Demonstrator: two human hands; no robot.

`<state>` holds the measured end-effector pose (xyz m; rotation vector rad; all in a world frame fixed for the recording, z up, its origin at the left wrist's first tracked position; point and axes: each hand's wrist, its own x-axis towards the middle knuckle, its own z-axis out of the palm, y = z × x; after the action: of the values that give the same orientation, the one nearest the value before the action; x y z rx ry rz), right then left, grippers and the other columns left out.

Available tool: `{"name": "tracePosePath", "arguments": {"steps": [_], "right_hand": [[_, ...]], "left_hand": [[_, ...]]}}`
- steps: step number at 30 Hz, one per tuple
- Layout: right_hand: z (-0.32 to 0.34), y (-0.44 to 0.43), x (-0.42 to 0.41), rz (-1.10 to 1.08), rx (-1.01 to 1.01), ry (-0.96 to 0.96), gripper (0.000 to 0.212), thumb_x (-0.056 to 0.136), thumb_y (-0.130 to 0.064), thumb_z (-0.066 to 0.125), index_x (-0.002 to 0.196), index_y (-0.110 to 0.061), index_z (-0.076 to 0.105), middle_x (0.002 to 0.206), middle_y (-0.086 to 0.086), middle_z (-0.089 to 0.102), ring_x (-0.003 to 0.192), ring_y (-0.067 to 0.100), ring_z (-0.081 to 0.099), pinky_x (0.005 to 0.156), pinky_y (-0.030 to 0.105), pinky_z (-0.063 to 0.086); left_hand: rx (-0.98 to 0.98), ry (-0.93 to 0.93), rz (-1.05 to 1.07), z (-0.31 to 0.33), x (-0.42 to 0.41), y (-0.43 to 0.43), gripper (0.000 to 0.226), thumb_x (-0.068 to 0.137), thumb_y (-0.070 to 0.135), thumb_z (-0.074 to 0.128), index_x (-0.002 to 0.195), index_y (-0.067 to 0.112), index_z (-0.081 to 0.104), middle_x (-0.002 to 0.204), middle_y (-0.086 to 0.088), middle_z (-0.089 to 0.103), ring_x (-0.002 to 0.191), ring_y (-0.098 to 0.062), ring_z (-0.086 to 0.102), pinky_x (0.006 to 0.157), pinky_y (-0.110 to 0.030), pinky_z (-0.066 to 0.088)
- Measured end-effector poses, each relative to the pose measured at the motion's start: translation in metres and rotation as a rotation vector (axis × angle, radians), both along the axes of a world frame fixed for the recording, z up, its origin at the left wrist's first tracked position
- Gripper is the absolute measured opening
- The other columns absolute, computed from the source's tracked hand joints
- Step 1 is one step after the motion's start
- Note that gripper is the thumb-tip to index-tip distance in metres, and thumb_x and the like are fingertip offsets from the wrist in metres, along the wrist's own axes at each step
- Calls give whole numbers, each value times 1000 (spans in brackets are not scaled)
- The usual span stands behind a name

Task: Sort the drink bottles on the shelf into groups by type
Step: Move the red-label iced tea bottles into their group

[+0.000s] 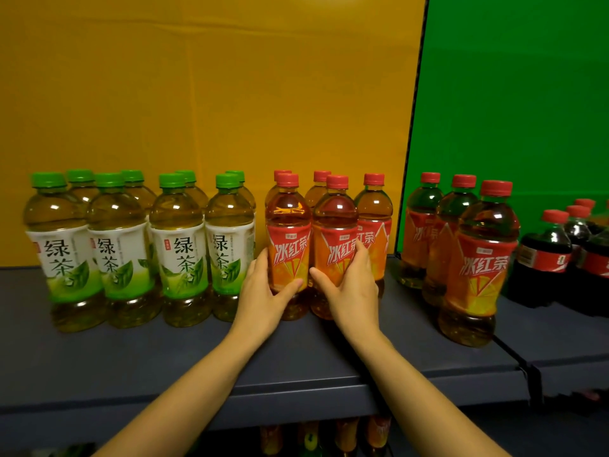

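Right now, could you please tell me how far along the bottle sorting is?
Done: green tea bottles grouped at left, cola bottles far right. In hand: left hand and right hand each grip a front iced red tea bottle. Left: three iced red tea bottles stand apart further right.

All upright: green-capped clear plastic green-tea bottles (178, 249) in two rows at left, red-capped orange-labelled iced-tea bottles (288, 249) just beside them (three more apart, right), dark red-capped cola bottles (543, 258) far right.

green-cap bottles (62, 255) labelled 绿茶; red-cap bottles (288, 255) labelled 冰红茶.
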<state>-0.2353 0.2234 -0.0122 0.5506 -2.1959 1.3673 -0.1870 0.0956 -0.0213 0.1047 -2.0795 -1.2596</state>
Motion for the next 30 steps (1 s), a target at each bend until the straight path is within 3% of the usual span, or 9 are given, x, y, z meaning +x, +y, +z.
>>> {"name": "tracePosePath", "arguments": {"steps": [4, 13, 17, 19, 23, 26, 28, 30], "right_hand": [[1, 1, -1, -77, 62, 10, 85, 77, -45, 68, 141, -13, 23, 138, 6, 45, 129, 22, 40, 100, 35, 38], [1, -7, 0, -158, 79, 4, 76, 81, -43, 64, 138, -11, 25, 132, 10, 49, 124, 24, 40, 99, 36, 38], [0, -7, 0, -164, 57, 13, 78, 80, -41, 66, 141, -11, 26, 138, 7, 43, 128, 22, 37, 103, 33, 34], [0, -6, 2, -157, 35, 24, 79, 79, -39, 68, 141, -12, 27, 138, 6, 41, 129, 21, 38, 103, 31, 34], [4, 0, 7, -105, 10, 26, 80, 80, -34, 69, 143, -15, 24, 141, 3, 36, 132, 17, 34, 105, 30, 33], [12, 13, 14, -78, 8, 69, 68, 81, -31, 67, 138, -17, 32, 137, 0, 40, 129, 14, 38, 104, 31, 36], [25, 27, 20, -53, 28, 124, 54, 82, -27, 67, 130, -17, 43, 128, -2, 48, 121, 12, 46, 100, 30, 42], [47, 41, 28, -19, 65, 188, 41, 83, -25, 65, 121, -17, 51, 119, -5, 54, 111, 7, 51, 96, 28, 45]], "left_hand": [[-23, -9, 9, 0, -2, 1, 75, 78, 17, 72, 138, 9, 28, 135, -10, 47, 123, -19, 48, 102, -42, 44], [-86, -24, 28, 1, -10, -1, 67, 79, 20, 71, 136, 9, 36, 133, -11, 50, 121, -24, 52, 100, -47, 45], [-139, -29, 85, 3, -7, 4, 62, 82, 19, 67, 136, 8, 38, 131, -11, 44, 121, -24, 48, 102, -34, 40], [-169, -31, 100, 3, -5, 7, 69, 85, 19, 64, 142, 7, 28, 138, -12, 40, 128, -23, 41, 105, -31, 35], [-203, -18, 92, 7, 6, 15, 83, 90, 17, 57, 148, 9, -2, 156, -7, 12, 144, -20, 14, 111, -25, 16], [-230, 209, 100, 14, 19, 25, 67, 90, 11, 56, 146, 10, 18, 152, -4, 21, 140, -12, 19, 112, -21, 20], [-273, 375, 81, 20, 24, 33, 49, 88, 10, 55, 134, 11, 39, 136, 1, 38, 129, -7, 34, 107, -19, 31], [-321, 426, -17, 25, 25, 43, 34, 85, 9, 54, 119, 12, 51, 118, 5, 48, 113, -6, 47, 96, -20, 41]]}}
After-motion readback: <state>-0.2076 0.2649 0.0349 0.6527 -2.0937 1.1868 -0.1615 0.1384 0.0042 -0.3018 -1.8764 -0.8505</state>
